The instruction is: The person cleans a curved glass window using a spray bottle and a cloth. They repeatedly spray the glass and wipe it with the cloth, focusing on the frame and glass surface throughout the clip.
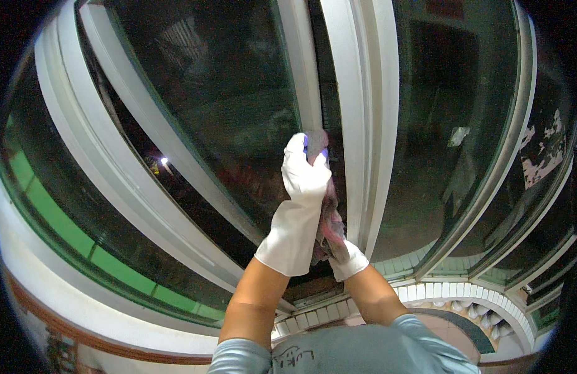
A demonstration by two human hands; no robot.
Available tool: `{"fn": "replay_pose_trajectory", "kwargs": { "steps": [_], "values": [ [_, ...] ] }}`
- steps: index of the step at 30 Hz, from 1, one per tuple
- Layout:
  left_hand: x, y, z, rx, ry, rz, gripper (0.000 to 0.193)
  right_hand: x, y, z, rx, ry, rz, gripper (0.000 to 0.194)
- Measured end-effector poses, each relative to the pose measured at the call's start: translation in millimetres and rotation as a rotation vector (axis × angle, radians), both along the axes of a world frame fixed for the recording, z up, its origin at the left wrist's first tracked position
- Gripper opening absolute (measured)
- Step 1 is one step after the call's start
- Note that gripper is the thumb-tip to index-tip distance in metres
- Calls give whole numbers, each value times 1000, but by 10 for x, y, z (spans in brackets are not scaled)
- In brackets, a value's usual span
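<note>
My left hand [305,175], in a white glove with purple at the fingertips, closes around the upper end of a crumpled grey and pinkish cloth [333,205]. It is at the light-coloured vertical frame [308,89] of a glass window panel [213,93]. Lower down and to the right is my right hand [350,263], in a white glove too. The cloth lies over most of it, so only the cuff and part of the glove show and its fingers are hidden. A dark gap [333,117] runs beside the frame edge at the hands.
A pale window post [363,93] stands right of the hands, with another glass panel [447,117] beyond it. White tiles [312,319] edge the sill below. A green strip [120,264] shows behind the left glass. Several light objects [480,311] are at lower right.
</note>
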State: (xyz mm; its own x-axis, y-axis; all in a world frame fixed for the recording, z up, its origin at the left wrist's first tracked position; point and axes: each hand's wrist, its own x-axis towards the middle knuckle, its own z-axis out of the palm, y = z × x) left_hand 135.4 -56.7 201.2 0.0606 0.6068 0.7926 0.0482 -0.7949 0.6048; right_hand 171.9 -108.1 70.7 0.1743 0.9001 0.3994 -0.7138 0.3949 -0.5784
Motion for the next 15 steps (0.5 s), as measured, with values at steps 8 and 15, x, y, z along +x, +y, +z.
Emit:
{"fn": "replay_pose_trajectory", "kwargs": {
  "steps": [8,15],
  "values": [
    [97,56,1053,477,-184,7,28,-21,-116,82,26,52,50,72],
    [8,-57,233,78,-131,-123,25,4,-257,151,107,85,108,72]
  ]
}}
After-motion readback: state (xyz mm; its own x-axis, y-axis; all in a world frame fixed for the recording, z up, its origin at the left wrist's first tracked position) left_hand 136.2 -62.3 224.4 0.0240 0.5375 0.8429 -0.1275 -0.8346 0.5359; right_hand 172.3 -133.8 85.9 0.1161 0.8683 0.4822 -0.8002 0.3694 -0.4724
